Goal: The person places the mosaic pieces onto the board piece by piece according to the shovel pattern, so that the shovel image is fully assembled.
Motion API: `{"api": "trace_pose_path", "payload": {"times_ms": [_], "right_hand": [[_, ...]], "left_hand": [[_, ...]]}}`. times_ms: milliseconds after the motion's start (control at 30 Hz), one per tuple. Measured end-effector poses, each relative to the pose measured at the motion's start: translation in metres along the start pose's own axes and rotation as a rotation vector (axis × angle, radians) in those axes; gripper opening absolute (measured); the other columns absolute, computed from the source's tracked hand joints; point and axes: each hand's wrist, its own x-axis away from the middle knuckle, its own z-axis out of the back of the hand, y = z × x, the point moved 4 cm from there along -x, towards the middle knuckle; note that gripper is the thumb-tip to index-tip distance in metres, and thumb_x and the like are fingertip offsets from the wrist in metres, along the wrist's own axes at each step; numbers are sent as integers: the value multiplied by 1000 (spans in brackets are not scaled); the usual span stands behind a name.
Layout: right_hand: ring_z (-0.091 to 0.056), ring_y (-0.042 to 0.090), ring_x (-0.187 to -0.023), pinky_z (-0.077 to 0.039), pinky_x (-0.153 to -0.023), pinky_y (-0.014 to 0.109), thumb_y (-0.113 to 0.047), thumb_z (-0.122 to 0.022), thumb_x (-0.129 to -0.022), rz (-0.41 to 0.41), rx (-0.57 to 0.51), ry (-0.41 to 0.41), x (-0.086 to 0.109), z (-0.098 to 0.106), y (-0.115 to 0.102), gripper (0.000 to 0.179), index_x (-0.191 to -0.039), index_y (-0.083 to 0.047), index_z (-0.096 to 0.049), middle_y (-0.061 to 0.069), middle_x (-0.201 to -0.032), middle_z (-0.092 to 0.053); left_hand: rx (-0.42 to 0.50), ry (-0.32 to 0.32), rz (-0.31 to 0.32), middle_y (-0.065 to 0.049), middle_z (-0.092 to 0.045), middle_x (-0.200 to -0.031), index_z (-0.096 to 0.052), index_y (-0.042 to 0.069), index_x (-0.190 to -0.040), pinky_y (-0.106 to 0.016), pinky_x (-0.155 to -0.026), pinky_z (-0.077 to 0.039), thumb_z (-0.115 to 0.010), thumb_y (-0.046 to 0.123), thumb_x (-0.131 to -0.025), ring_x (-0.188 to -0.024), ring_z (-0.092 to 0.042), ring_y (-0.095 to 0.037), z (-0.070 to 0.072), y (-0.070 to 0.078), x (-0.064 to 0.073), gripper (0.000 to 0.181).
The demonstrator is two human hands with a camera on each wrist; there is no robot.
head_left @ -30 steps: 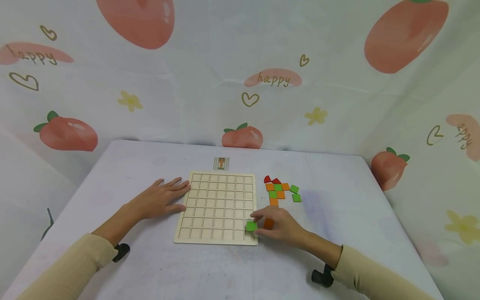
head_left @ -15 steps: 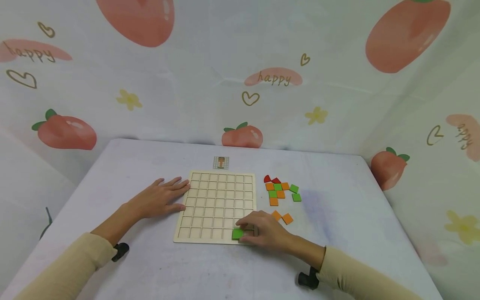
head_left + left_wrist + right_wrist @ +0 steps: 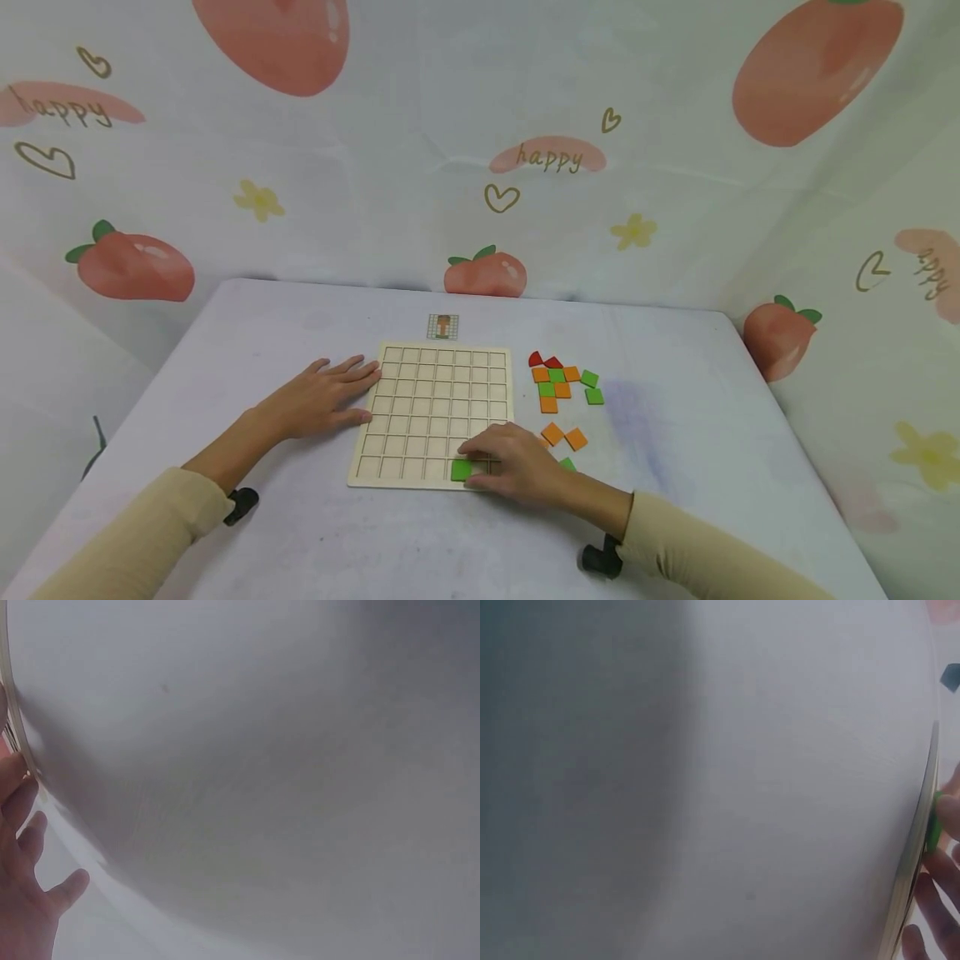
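A pale wooden grid board (image 3: 420, 387) lies flat on the table. On its front row, right of the middle, is a square green tile (image 3: 461, 470). My right hand (image 3: 517, 467) pinches this tile between thumb and fingers; the tile's green edge (image 3: 934, 823) shows at the board in the right wrist view. With fingers spread, my left hand (image 3: 322, 402) rests on the table, its fingertips touching the board's left edge. Only part of the left hand (image 3: 26, 877) appears in the left wrist view.
Right of the board, several orange tiles (image 3: 549, 405) and green tiles (image 3: 594, 397) lie loose with red pieces (image 3: 552, 362). Another green tile (image 3: 567, 464) is partly hidden behind the right hand. A small picture card (image 3: 442, 327) lies beyond the board on the white table (image 3: 300, 533).
My right hand has carried the green tile leftward along the board's front, down to the front row. Loose tiles beside the board have come out from behind the hand. The left hand stays put.
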Motion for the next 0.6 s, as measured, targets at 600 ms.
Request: {"api": "trace_pose_path", "payload": {"times_ms": [600], "right_hand": [[-60,4,-93,-48,-81,20,-27,-84,-81,-50,-2,-40,-5,-3,-2,40,-117,-14,-72,-8,-104,-70]], "left_hand": [[-9,6,-11,-8,-40,-157,-43,9,-151,-64,-105,-34,-53,56,-98,-143,-36,-34,0,1,0,71]]}}
